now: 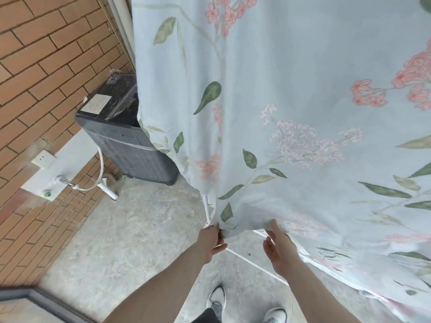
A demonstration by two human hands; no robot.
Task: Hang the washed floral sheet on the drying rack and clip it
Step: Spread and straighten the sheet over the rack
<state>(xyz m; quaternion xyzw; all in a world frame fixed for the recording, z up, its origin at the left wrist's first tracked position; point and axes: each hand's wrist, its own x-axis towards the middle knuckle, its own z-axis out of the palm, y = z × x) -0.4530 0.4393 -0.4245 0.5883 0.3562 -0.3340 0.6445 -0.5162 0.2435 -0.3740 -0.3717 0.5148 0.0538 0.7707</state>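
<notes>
The floral sheet (291, 108) already hangs over the drying rack (208, 212). The left hand (211, 238) pinches its corner; the right hand (278, 250) rests open-fingered against the hem. I see no clips on it, so clipping looks left to do.

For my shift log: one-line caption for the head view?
Left hand pinches the floral sheet hem while the open right hand touches it beside the white rack.

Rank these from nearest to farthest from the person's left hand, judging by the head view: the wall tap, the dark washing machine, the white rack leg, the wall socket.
From the left hand:
1. White rack leg, just above the hand.
2. Dark washing machine, up and left, against the brick wall.
3. Wall tap, farther left, low on the wall.
4. Wall socket, farthest left, just beyond the tap.
</notes>
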